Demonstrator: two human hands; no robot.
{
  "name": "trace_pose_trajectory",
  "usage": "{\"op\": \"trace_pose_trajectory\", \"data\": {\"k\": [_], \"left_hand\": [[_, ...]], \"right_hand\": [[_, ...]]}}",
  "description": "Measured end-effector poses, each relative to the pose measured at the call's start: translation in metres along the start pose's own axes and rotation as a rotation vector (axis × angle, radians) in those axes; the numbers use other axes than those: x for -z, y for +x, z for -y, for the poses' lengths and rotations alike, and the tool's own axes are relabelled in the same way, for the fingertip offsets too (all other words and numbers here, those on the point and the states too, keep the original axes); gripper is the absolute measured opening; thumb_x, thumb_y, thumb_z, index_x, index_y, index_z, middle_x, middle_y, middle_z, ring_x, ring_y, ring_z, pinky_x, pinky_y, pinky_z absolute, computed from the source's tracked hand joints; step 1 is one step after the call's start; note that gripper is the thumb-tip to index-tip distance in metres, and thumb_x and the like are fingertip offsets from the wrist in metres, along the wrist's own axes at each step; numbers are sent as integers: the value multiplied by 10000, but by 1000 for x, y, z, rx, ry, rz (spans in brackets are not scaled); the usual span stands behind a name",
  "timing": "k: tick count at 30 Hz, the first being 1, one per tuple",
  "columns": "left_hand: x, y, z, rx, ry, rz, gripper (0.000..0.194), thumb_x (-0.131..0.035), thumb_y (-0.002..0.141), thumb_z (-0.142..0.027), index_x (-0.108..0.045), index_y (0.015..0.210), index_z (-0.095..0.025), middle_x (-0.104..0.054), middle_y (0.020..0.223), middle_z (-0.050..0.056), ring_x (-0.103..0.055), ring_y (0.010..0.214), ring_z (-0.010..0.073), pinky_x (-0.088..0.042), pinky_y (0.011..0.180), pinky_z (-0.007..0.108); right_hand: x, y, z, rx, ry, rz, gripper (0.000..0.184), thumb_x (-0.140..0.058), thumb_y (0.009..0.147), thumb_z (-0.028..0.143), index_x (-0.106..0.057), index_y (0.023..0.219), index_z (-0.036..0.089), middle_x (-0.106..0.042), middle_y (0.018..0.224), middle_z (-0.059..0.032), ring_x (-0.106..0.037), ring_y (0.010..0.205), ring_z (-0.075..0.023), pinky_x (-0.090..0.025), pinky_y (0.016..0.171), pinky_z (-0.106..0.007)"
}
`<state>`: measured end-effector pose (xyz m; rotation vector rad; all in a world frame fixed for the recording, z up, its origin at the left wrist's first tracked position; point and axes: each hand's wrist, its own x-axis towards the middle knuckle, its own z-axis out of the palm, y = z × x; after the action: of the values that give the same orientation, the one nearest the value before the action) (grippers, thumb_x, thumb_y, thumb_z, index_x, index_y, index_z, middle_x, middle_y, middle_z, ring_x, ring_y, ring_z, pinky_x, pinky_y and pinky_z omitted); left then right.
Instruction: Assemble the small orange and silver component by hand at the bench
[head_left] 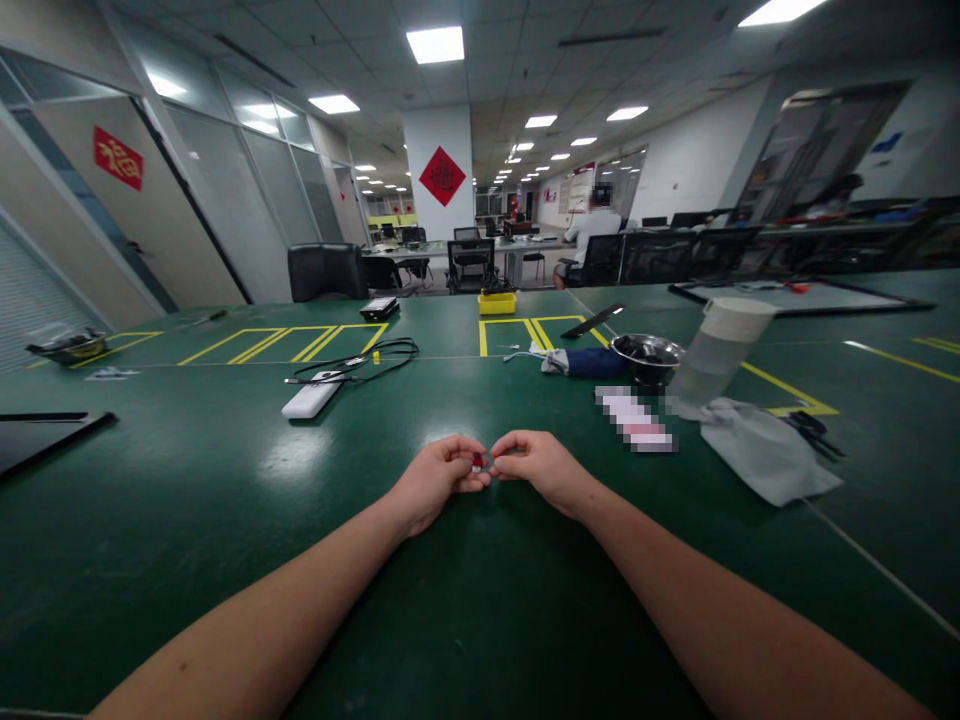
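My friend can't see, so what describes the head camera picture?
A person's left hand holds a tiny red-and-white thing above a green table, with the right hand close beside it. A white device lies farther off to the left; a cloudy container and grey pouch are to the right.

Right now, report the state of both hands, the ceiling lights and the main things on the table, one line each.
Left hand: pinching the small red-and-white piece.
Right hand: fingers curled beside the left fingertips; grip unclear.
Small red-and-white piece: held.
White block: lying flat.
Black cable: loosely looped.
Metal bowl: upright, filled with dark things.
Grey pouch: lying slack.
Ceiling lights: on.
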<state>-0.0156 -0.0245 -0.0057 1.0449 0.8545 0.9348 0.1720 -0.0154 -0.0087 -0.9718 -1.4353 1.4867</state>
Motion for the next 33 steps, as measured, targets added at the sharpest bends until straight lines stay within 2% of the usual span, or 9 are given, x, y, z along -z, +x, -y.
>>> {"op": "trace_pose_trajectory", "data": {"k": [5,11,19,24,28,33], "left_hand": [[-1,0,-3,54,-48,-18,236,-530,790,-47,-594,1011,-96,-689,894,143,-691,733,145,-564,694,211],[-3,-1,-5,55,-74,-24,292,-505,742,-14,-586,1013,-86,-689,858,143,-689,725,149,-564,713,229],[-1,-2,-2,27,-51,-6,345,-541,693,12,-596,1012,-107,-673,931,120,-681,779,145,-552,740,224],[0,-2,-1,16,-33,16,315,-576,714,-14,-595,1012,-115,-669,929,109,-674,798,143,-545,736,220],[-2,-3,-3,-10,37,5,285,-600,743,-54,-598,1019,-123,-661,913,94,-667,770,130,-536,690,202],[-3,-4,-4,-34,110,-19,263,-651,738,-88,-610,995,-124,-647,857,70,-653,696,111,-518,611,177]], "right_hand": [[-1,2,3,-83,104,-9,198,-630,823,282,-666,866,92,-695,820,-100,-687,752,-165,-553,778,-309],[-1,4,3,-101,171,-1,252,-535,888,287,-665,878,71,-691,810,-127,-687,729,-165,-555,761,-304],[-3,2,8,-136,141,-32,122,-583,791,132,-679,846,82,-701,831,-121,-695,753,-171,-559,800,-315],[-3,2,8,-132,125,-30,163,-563,733,69,-686,839,87,-708,826,-108,-702,760,-172,-559,812,-316],[-2,1,6,-107,79,-8,163,-592,723,85,-686,856,92,-713,843,-100,-704,794,-176,-555,817,-310],[-1,-2,5,-66,29,38,165,-693,731,196,-669,862,99,-709,812,-80,-697,771,-164,-556,768,-289]]}}
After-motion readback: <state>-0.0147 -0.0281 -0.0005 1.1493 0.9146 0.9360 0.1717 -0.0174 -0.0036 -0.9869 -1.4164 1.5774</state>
